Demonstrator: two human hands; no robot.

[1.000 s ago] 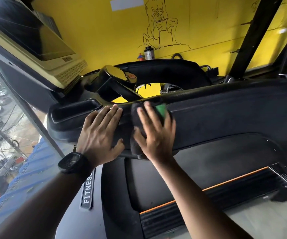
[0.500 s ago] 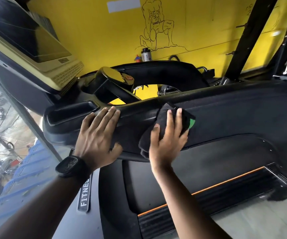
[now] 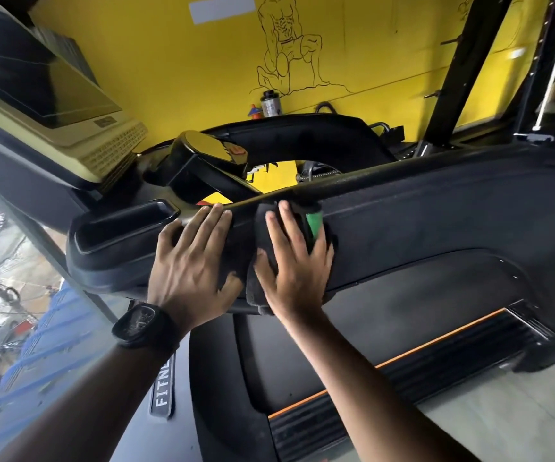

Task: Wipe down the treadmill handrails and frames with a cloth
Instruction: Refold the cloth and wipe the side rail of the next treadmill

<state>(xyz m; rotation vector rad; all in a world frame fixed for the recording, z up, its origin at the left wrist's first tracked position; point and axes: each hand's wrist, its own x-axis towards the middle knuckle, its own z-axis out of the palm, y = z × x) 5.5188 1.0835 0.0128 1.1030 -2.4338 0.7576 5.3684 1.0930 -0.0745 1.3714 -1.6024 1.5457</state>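
The right grip (image 3: pixel 297 275), fingers straight, presses the cloth (image 3: pixel 265 233) on the frame (image 3: pixel 436 228); the left grip (image 3: pixel 189 271) lies flat. Seemingly unpinched, the cloth could slip.

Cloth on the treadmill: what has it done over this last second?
The right hand pressed the cloth rightward along the side panel, then slid it back left, beside the left hand. The left hand stayed flat on the panel.

Mostly under the right hand (image 3: pixel 297 271): dark cloth (image 3: pixel 262 228). Cut short by the left forearm (image 3: pixel 102 395): FITNE badge (image 3: pixel 163 391). Unreadable: bottle label (image 3: pixel 271 107).
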